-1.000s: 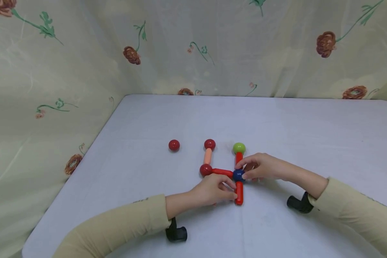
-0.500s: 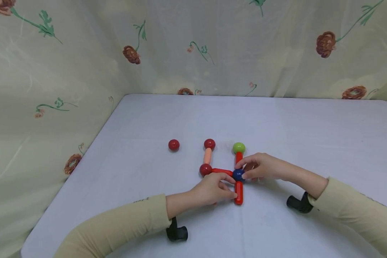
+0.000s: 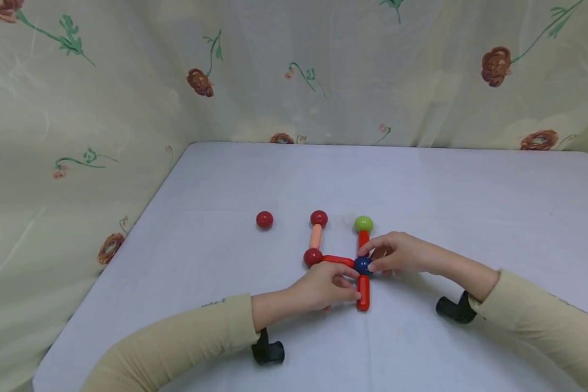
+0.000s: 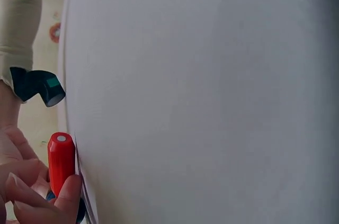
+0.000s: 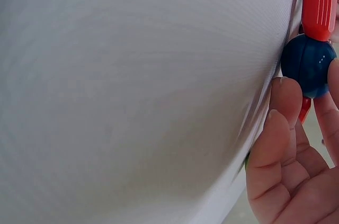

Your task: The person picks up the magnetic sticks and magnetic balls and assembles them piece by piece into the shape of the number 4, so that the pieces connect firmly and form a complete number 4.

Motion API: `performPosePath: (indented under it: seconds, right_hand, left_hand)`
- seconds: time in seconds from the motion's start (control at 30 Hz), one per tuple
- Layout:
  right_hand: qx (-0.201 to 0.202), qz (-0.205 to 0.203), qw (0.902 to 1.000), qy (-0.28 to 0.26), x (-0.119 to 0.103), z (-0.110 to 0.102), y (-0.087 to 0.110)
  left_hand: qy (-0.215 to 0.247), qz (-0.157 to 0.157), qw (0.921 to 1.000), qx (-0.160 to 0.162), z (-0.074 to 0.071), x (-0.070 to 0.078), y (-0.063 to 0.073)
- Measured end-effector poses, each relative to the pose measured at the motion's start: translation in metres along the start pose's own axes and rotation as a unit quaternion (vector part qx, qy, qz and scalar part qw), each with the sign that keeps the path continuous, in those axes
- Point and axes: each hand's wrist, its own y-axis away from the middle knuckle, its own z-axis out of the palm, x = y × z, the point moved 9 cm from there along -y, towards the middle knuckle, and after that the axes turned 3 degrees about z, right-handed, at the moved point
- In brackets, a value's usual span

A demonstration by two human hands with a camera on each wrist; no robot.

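A flat figure of magnetic rods and balls lies on the table. In the head view, its blue ball [image 3: 363, 265] joins a near red rod [image 3: 364, 294], a far red rod [image 3: 363, 239] ending in a green ball [image 3: 363, 224], and a sideways red rod [image 3: 338, 260]. That rod reaches a dark red ball [image 3: 313, 257], from which a peach rod [image 3: 316, 236] leads to another red ball [image 3: 318, 218]. My left hand [image 3: 320, 287] pinches the near red rod, fingertips close by the blue ball. My right hand [image 3: 402, 253] holds the blue ball between thumb and fingers, as the right wrist view shows.
A loose red ball [image 3: 264, 220] sits left of the figure on the white-covered table [image 3: 215, 179]. Flowered cloth [image 3: 255, 81] hangs behind and at the left. Black wrist cameras [image 3: 268, 351] protrude beneath both sleeves.
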Motion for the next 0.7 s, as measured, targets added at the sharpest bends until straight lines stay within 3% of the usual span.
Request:
performPosePath:
  seconds: [0.17, 0.37, 0.57, 0.7]
  right_hand:
    - [0.0, 0.003, 1.0, 0.002, 0.001, -0.001, 0.0]
    - [0.002, 0.007, 0.9999, 0.008, 0.002, -0.002, 0.0]
    - [0.005, 0.012, 0.9998, 0.014, 0.003, -0.002, -0.001]
    - [0.005, 0.013, 0.9998, 0.013, 0.004, -0.001, -0.002]
  left_hand:
    - [-0.011, 0.005, 0.9999, 0.003, -0.012, 0.003, 0.0]
    - [-0.043, 0.019, 0.9961, 0.075, -0.062, 0.019, 0.002]
    - [-0.116, 0.051, 0.9751, 0.182, -0.124, 0.028, 0.01]
    - [-0.157, 0.047, 0.9603, 0.226, -0.158, 0.023, 0.012]
